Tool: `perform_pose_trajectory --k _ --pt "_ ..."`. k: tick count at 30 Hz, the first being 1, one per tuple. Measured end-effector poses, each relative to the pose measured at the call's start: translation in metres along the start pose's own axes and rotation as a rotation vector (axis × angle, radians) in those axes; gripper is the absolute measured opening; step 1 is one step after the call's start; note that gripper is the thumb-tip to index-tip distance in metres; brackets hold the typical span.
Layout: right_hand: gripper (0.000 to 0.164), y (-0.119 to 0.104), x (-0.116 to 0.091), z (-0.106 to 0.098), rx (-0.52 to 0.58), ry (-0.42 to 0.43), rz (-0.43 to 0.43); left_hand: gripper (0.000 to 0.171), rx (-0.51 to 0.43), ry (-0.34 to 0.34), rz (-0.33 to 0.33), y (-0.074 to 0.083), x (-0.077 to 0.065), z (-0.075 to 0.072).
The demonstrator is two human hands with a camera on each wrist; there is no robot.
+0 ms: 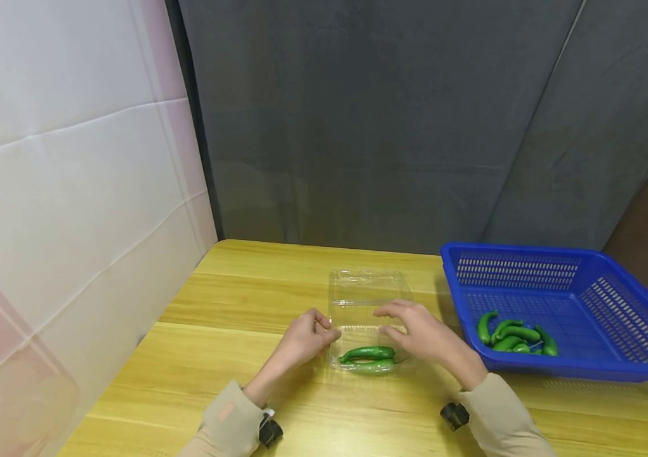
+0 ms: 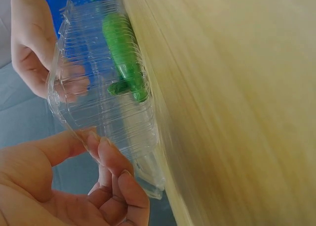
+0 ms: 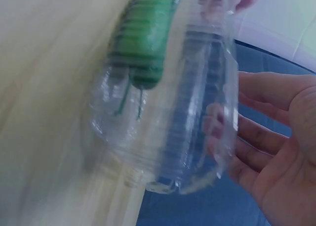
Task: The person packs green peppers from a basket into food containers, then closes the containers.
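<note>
A clear plastic clamshell box [image 1: 366, 317] lies on the table with its lid [image 1: 366, 285] folded back, away from the person. Two green chili peppers [image 1: 366, 353] lie side by side in its near half; the ribbed wall partly blurs a green chili pepper [image 3: 145, 35] in the right wrist view. At the box's left edge, the left hand [image 1: 311, 333] pinches the rim between thumb and fingers, as the left wrist view shows of that hand [image 2: 74, 176]. The right hand [image 1: 421, 330] hovers over the right side, thumb and fingers apart; in its wrist view, that hand [image 3: 281, 132] is right at the rim.
To the right stands a blue plastic basket [image 1: 581, 368] with slotted walls, holding several green chili peppers [image 1: 515, 333] at its left end. The wooden table [image 1: 198, 368] meets a white curtain [image 1: 84, 158] on the left and a dark grey curtain [image 1: 358, 127] behind.
</note>
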State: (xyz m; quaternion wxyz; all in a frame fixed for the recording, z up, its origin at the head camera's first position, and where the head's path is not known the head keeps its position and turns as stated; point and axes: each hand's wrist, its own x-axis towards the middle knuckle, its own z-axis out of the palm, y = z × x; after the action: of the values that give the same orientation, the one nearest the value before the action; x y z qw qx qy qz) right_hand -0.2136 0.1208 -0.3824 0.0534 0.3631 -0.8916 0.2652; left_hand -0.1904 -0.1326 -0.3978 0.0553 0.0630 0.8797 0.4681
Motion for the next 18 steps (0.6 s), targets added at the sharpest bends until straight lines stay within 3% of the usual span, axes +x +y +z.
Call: perform_pose_trajectory --k 18 --pt "0.027 0.01 -0.013 -0.025 -0.052 0.125 0.007 0.026 0.002 0.004 -0.001 0.0 0.0 0.001"
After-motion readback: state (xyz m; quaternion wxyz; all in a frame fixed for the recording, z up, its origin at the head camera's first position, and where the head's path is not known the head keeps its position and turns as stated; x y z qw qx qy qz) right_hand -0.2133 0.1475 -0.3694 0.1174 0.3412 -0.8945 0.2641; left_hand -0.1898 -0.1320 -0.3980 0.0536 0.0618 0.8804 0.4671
